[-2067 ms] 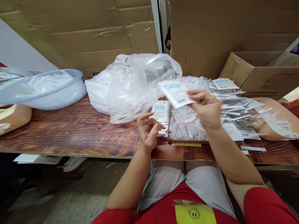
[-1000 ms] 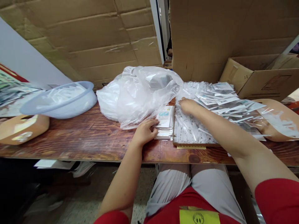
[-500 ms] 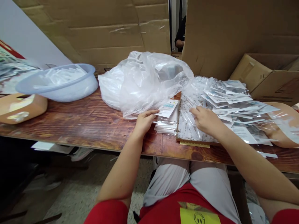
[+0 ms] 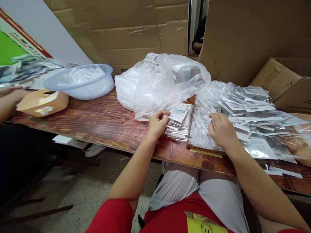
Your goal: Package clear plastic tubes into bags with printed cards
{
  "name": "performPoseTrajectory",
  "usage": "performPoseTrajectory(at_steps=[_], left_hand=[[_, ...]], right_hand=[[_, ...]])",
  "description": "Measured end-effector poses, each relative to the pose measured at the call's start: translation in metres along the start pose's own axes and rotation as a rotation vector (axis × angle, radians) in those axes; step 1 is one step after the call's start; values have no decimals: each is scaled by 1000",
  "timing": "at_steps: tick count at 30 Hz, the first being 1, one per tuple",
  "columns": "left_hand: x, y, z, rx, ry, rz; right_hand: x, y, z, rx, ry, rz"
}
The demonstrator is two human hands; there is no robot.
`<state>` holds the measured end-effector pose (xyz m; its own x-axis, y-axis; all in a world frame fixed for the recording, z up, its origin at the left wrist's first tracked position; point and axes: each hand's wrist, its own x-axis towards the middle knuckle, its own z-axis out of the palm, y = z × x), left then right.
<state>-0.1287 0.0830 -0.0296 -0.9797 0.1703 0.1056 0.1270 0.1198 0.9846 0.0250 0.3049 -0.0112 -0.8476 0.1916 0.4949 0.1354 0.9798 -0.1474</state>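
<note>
My left hand (image 4: 157,125) pinches the edge of the top packet (image 4: 179,114), just right of it. My right hand (image 4: 223,131) is half-curled over small pieces (image 4: 199,131); I can't tell its hold. I judge this packet-lifting, calling for a light, single-layer grip.

Creased cardboard panels (image 4: 116,32) stood behind the brown wooden table (image 4: 97,119), narrow gap (image 4: 194,19) between them. Speckled floor (image 4: 89,187) below looked dim, greyish.
</note>
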Motion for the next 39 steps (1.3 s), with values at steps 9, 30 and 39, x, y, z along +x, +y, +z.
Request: performPoseTrajectory(at_steps=[9,30,39], left_hand=[[-33,3,32,-79,106,113],[-48,4,39,-377,-125,168],[-44,5,36,-347,-7,121]], right_hand=[[-22,-28,-17,73,189,-763],[-1,-54,6,155,-133,-466],[27,-33,-6,678,-421,-81]])
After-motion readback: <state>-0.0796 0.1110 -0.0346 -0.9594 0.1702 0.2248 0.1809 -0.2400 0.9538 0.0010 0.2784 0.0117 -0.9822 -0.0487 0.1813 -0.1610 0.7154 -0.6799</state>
